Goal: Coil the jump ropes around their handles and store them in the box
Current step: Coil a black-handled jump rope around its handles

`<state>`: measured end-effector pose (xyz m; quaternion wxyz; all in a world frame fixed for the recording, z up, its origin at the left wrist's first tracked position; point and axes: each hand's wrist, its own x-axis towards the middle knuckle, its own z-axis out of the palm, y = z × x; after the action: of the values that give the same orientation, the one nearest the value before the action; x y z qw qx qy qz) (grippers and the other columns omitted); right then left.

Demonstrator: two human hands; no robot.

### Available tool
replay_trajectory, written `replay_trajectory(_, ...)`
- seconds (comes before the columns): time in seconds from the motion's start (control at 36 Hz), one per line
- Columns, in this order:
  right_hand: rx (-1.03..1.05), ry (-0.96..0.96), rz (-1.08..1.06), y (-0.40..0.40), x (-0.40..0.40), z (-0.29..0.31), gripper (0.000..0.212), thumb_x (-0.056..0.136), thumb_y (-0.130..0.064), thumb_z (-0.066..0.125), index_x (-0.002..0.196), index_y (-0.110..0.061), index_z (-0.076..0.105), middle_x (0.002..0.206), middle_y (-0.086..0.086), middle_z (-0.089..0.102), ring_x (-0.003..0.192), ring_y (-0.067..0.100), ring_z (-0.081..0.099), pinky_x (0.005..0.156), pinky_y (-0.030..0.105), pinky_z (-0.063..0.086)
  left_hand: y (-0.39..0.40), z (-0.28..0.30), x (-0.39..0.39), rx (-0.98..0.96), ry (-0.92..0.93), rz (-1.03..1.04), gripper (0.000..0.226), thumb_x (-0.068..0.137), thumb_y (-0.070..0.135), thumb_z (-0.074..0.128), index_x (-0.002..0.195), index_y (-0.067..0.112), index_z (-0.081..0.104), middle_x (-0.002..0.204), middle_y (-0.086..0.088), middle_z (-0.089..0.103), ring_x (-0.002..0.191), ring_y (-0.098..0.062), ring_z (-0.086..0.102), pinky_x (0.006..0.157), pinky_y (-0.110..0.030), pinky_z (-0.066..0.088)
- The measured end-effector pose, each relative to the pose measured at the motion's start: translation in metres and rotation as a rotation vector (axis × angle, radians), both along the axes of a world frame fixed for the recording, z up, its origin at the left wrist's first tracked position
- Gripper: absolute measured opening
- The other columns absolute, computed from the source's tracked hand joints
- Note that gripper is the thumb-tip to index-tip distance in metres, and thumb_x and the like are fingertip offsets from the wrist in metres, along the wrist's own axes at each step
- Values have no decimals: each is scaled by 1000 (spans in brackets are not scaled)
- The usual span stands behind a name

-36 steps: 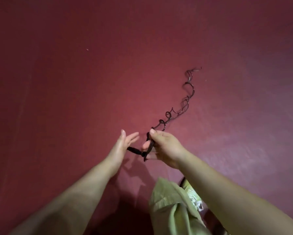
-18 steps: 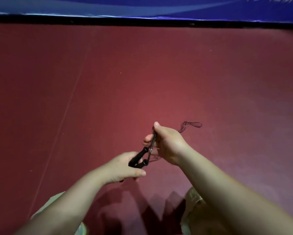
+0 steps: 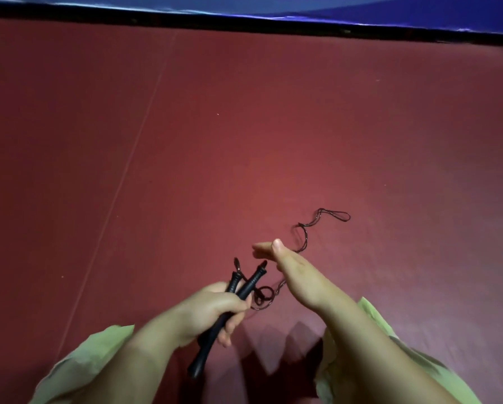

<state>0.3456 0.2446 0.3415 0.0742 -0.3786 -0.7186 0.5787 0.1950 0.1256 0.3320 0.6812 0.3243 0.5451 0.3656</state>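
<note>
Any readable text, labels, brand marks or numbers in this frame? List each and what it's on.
None readable.
Jump rope handles: plain black, no visible marking.
Blue strip along the far edge: pale streaks only, too blurred to read as text.
Red floor: a faint seam line, no lettering.

From where I stand there is no writing to read anywhere here: no label, brand, number or sign. The 2 black handles [image 3: 238, 290] carry no print that I can make out, and the red floor [image 3: 244, 126] shows only a thin pale seam line. The blue strip [image 3: 361, 7] along the far edge has light streaks on it, too blurred to tell whether they are letters.
</note>
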Motion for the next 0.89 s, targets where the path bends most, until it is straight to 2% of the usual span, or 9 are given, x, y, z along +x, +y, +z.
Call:
replay_trajectory(0.17,-136,-16,176,2,-25,-6,74,88,-72,8,137,-32,47,140,-6,50,126,1,43,108,25,32,9,-14,-19,-15,-344,-5,21,68,27,64,76,8,58,53,-8,46,39,-17,45,44,-26,45)
replay_trajectory(0.28,-138,-59,249,1,-30,-12,81,80,-75,11,131,-27,52,112,-8,62,93,2,58,80,7,39,15,-22,-20,-97,-408,-23,16,68,28,65,70,14,58,53,-4,42,38,-14,43,41,-23,43)
replay_trajectory(0.36,-71,-46,263,8,-26,-15,73,92,-64,9,139,-24,47,139,-1,51,126,7,48,107,18,34,17,-23,-21,-120,-494,-94,13,74,27,62,69,17,57,52,1,38,36,-8,39,39,-19,41)
replay_trajectory(0.44,-56,21,270,11,-25,-15,70,91,-64,9,139,-29,46,144,-8,45,134,-2,37,115,23,25,17,-26,-23,-114,-595,-185,13,79,30,64,73,20,59,54,4,41,38,-5,41,41,-18,42)
replay_trajectory(0.53,-46,65,265,10,-25,-16,75,78,-86,10,108,-35,58,118,-13,57,114,-6,49,104,16,34,16,-28,-24,-111,-683,-227,14,82,32,65,76,20,60,56,6,44,40,-4,43,44,-18,44)
replay_trajectory(0.61,15,69,237,11,-24,-23,71,74,-90,13,86,-35,55,89,-14,55,87,3,50,93,34,43,15,-29,-27,-110,-711,-217,13,82,32,65,76,21,60,55,7,43,39,-3,42,43,-17,43)
replay_trajectory(0.67,24,102,194,10,-24,-27,67,77,-88,19,94,-35,56,96,-14,57,92,5,52,95,45,42,15,-28,-29,-111,-751,-214,12,83,31,63,77,21,60,55,9,44,39,-1,42,43,-17,42)
replay_trajectory(0.78,-33,142,202,7,-25,-25,70,79,-85,22,130,-43,45,142,-13,47,133,-1,41,114,30,30,16,-28,-28,-105,-860,-284,11,89,29,56,82,21,59,58,11,49,42,1,46,44,-16,44)
replay_trajectory(0.89,24,158,242,5,-28,-23,82,85,-80,22,106,-14,66,116,9,65,113,19,58,102,38,41,15,-27,-24,-107,-871,-359,12,90,31,55,84,22,59,60,11,51,44,1,48,45,-16,45)
